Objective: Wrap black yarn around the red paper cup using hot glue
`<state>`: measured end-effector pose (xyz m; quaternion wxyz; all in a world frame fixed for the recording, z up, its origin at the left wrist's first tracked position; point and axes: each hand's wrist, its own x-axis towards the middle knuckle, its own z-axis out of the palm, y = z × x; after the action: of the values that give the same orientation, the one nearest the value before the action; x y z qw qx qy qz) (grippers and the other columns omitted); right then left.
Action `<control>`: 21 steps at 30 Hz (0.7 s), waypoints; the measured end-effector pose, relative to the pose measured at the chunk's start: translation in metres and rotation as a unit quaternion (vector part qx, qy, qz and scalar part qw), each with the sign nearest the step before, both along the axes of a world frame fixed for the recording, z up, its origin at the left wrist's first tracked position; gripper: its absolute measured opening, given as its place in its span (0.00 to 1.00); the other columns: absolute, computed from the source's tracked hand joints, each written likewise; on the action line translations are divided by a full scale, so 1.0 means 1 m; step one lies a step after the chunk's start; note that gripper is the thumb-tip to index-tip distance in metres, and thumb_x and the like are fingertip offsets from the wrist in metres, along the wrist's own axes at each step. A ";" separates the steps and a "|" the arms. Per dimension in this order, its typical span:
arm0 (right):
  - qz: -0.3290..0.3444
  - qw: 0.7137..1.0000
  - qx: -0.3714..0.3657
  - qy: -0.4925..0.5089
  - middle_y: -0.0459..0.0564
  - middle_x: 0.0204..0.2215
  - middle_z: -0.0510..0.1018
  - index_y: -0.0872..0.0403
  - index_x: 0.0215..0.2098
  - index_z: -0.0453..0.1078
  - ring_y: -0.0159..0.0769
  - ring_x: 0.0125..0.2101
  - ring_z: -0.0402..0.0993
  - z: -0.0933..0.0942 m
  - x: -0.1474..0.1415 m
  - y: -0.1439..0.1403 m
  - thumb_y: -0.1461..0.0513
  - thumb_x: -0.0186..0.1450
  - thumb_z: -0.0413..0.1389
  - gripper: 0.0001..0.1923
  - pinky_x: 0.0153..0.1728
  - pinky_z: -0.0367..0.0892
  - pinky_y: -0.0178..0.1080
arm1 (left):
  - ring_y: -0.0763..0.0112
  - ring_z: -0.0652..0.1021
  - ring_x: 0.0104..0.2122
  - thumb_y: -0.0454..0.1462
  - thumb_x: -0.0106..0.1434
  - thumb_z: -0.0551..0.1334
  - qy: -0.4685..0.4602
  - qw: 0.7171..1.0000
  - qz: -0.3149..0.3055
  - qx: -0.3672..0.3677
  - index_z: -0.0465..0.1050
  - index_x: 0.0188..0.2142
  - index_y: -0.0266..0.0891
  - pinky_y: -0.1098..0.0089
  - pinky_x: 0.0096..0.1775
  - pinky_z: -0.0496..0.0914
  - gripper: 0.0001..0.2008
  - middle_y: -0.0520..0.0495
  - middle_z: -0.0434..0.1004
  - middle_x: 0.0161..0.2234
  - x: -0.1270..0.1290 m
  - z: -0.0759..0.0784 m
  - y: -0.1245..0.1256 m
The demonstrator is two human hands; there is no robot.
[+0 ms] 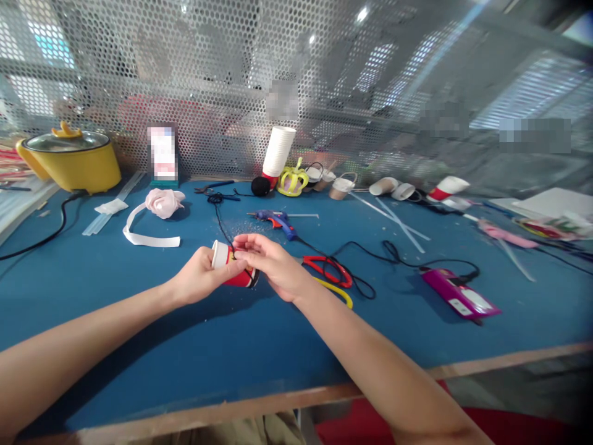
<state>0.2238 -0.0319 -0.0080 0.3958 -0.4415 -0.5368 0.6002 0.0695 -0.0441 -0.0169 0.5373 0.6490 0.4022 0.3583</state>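
My left hand grips a small paper cup with a white rim and a red band, lying on its side just above the blue table top. My right hand reaches over from the right. Its fingertips pinch at the cup's upper edge, where a small dark piece shows. Whether it holds something separate I cannot tell. Red-handled scissors and a yellow-handled tool lie just right of my right wrist.
A blue glue gun with a black cord lies behind the hands. A purple box, a yellow pot, a pink fabric flower with white ribbon, a stack of white cups and several loose cups line the back. Perforated metal screen behind.
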 end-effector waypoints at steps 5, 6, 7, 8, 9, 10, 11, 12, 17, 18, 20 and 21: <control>0.018 0.995 -0.087 0.049 0.47 0.35 0.72 0.54 0.36 0.68 0.29 0.36 0.70 0.001 -0.002 0.003 0.66 0.52 0.59 0.12 0.39 0.66 0.34 | 0.81 0.58 0.17 0.46 0.52 0.61 -0.044 0.998 0.000 -0.042 0.67 0.17 0.34 0.75 0.20 0.53 0.18 0.55 0.62 0.15 -0.001 0.001 0.001; 0.022 0.994 -0.096 0.052 0.47 0.34 0.72 0.54 0.36 0.67 0.29 0.34 0.70 0.000 -0.003 0.004 0.65 0.53 0.59 0.11 0.37 0.67 0.34 | 0.81 0.58 0.17 0.47 0.51 0.62 -0.052 0.997 0.006 -0.053 0.67 0.16 0.34 0.76 0.20 0.53 0.18 0.56 0.62 0.15 -0.002 0.000 0.002; 0.024 0.993 -0.099 0.050 0.47 0.34 0.73 0.54 0.36 0.67 0.29 0.33 0.71 0.000 -0.003 0.005 0.64 0.54 0.58 0.10 0.35 0.67 0.34 | 0.81 0.58 0.17 0.47 0.50 0.63 -0.057 0.996 0.012 -0.064 0.66 0.16 0.34 0.76 0.20 0.52 0.18 0.56 0.62 0.15 -0.002 0.000 0.003; 0.027 0.994 -0.095 0.039 0.47 0.33 0.73 0.54 0.36 0.67 0.30 0.33 0.71 0.000 -0.003 0.008 0.63 0.56 0.57 0.09 0.35 0.67 0.34 | 0.81 0.59 0.17 0.47 0.49 0.64 -0.060 0.995 0.017 -0.072 0.67 0.16 0.34 0.76 0.21 0.52 0.18 0.56 0.62 0.15 -0.003 -0.001 0.004; 0.029 0.996 -0.078 0.014 0.48 0.33 0.74 0.54 0.36 0.67 0.30 0.33 0.72 0.001 -0.001 0.011 0.62 0.58 0.56 0.08 0.34 0.67 0.34 | 0.81 0.59 0.17 0.47 0.48 0.64 -0.062 0.995 0.021 -0.080 0.67 0.16 0.34 0.76 0.21 0.53 0.17 0.56 0.63 0.15 -0.003 -0.001 0.004; 0.026 0.998 -0.046 -0.024 0.49 0.33 0.75 0.55 0.37 0.67 0.31 0.33 0.72 0.003 0.002 0.016 0.60 0.59 0.54 0.08 0.35 0.67 0.35 | 0.81 0.60 0.17 0.47 0.47 0.65 -0.063 0.994 0.025 -0.087 0.68 0.17 0.34 0.76 0.21 0.53 0.17 0.55 0.64 0.15 -0.003 -0.002 0.005; 0.012 0.997 0.001 -0.079 0.51 0.34 0.75 0.55 0.37 0.67 0.32 0.35 0.72 0.005 0.006 0.022 0.59 0.60 0.53 0.09 0.35 0.67 0.35 | 0.80 0.62 0.17 0.47 0.47 0.65 -0.063 0.993 0.029 -0.094 0.69 0.18 0.34 0.76 0.21 0.54 0.17 0.54 0.66 0.16 -0.003 -0.002 0.006; -0.012 0.986 0.057 -0.156 0.52 0.35 0.75 0.56 0.38 0.67 0.33 0.36 0.72 0.009 0.013 0.029 0.58 0.61 0.52 0.10 0.35 0.67 0.35 | 0.79 0.63 0.18 0.47 0.47 0.65 -0.064 0.992 0.034 -0.101 0.71 0.19 0.34 0.75 0.22 0.55 0.16 0.53 0.68 0.16 -0.003 -0.002 0.007; -0.159 0.828 0.145 -0.518 0.57 0.34 0.77 0.57 0.32 0.71 0.44 0.41 0.72 0.020 0.054 0.072 0.61 0.61 0.52 0.08 0.42 0.63 0.41 | 0.77 0.66 0.18 0.46 0.46 0.64 -0.031 0.992 0.069 -0.105 0.72 0.20 0.33 0.74 0.23 0.57 0.16 0.52 0.70 0.17 -0.004 -0.004 0.012; -0.154 0.819 0.126 -0.539 0.58 0.32 0.77 0.58 0.28 0.71 0.47 0.41 0.72 0.018 0.061 0.080 0.64 0.58 0.55 0.05 0.42 0.63 0.42 | 0.77 0.65 0.18 0.46 0.46 0.64 -0.019 0.992 0.076 -0.100 0.71 0.19 0.33 0.74 0.23 0.56 0.16 0.53 0.69 0.16 -0.005 -0.005 0.013; -0.141 0.811 0.088 -0.560 0.60 0.32 0.77 0.59 0.26 0.72 0.49 0.41 0.72 0.009 0.069 0.092 0.67 0.54 0.59 0.01 0.41 0.64 0.42 | 0.78 0.63 0.17 0.47 0.47 0.63 0.002 0.992 0.085 -0.090 0.69 0.18 0.34 0.74 0.22 0.54 0.16 0.53 0.67 0.15 -0.007 -0.007 0.015; -0.137 0.809 0.074 -0.566 0.60 0.34 0.76 0.60 0.29 0.72 0.48 0.41 0.71 0.003 0.071 0.097 0.66 0.54 0.60 0.04 0.41 0.64 0.42 | 0.78 0.63 0.17 0.47 0.47 0.63 0.010 0.992 0.087 -0.087 0.69 0.18 0.34 0.74 0.21 0.54 0.17 0.54 0.66 0.15 -0.007 -0.008 0.016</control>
<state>0.2945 0.0652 -0.0053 0.1313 -0.7416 -0.6424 0.1417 0.0622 -0.0279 -0.0245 0.5541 0.5660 0.4920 0.3612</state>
